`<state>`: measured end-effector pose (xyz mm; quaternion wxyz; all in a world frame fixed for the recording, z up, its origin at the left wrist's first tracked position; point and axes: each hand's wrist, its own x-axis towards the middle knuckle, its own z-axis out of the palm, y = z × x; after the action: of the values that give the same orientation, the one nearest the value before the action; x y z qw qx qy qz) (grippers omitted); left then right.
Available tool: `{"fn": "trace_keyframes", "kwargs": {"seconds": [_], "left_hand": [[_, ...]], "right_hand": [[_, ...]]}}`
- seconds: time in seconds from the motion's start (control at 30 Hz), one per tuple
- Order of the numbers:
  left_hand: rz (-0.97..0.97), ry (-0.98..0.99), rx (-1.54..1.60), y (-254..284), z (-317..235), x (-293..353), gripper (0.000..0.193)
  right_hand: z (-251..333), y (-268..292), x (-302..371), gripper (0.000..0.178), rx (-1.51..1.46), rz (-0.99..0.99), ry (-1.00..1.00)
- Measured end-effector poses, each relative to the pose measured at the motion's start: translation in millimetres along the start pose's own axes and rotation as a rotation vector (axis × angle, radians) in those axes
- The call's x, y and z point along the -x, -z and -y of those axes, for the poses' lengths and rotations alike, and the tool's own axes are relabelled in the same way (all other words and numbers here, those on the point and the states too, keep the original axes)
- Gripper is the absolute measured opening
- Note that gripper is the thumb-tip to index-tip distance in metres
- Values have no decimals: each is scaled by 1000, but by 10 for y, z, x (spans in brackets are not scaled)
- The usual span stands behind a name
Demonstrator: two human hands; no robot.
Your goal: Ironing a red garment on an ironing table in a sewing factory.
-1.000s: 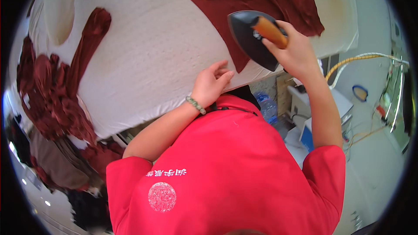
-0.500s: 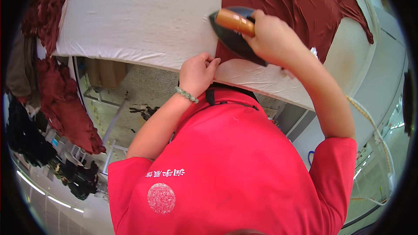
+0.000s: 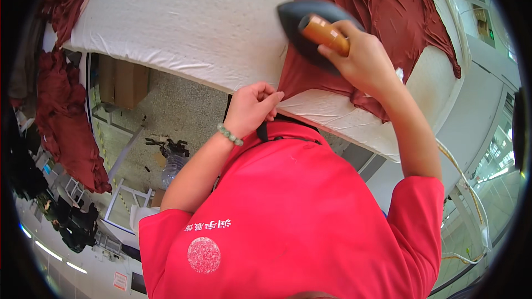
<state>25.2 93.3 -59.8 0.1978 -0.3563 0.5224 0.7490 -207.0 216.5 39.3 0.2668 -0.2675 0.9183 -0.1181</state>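
My right hand [image 3: 363,58] is wrapped round the orange-brown handle of a dark iron [image 3: 293,15]. The iron lies over the left edge of a dark red garment [image 3: 382,5], its pointed tip jutting left past the cloth. Wrinkles run across the garment to the right. At the board's near edge, my left hand [image 3: 249,108], with a bead bracelet on the wrist, pinches the garment's near corner between thumb and fingers. Beneath both hands is the padded white ironing board [image 3: 183,16].
More dark red cloth [image 3: 66,127] hangs off the left end of the board, with dark garments beyond it. Below the board a cardboard box [image 3: 124,83] and a clear plastic bottle [image 3: 173,169] are on the floor. A pale hose [image 3: 468,182] curves down at the right.
My right hand has moved the iron up and to the right across the garment, and it has turned slightly. My left hand keeps its pinch on the corner. The whole view has shifted.
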Motion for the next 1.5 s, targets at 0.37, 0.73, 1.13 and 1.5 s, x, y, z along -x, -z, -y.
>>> {"fn": "trace_keyframes", "kwargs": {"seconds": [0.37,0.73,1.13,1.5], "left_hand": [[32,-196,-579,200,-83,-15,21],[-564,-248,-617,-436,-46,-185,33],[-546,-324,-229,-566,-177,-200,30],[-339,-135,-529,-2,369,464,27]], "right_hand": [[-1552,109,337,39,-76,-458,-180],[-4572,297,1485,51,252,-448,-756],[-3160,-651,1734,35,-469,-205,-370],[-4098,-575,2865,21,-1064,131,-547]]}}
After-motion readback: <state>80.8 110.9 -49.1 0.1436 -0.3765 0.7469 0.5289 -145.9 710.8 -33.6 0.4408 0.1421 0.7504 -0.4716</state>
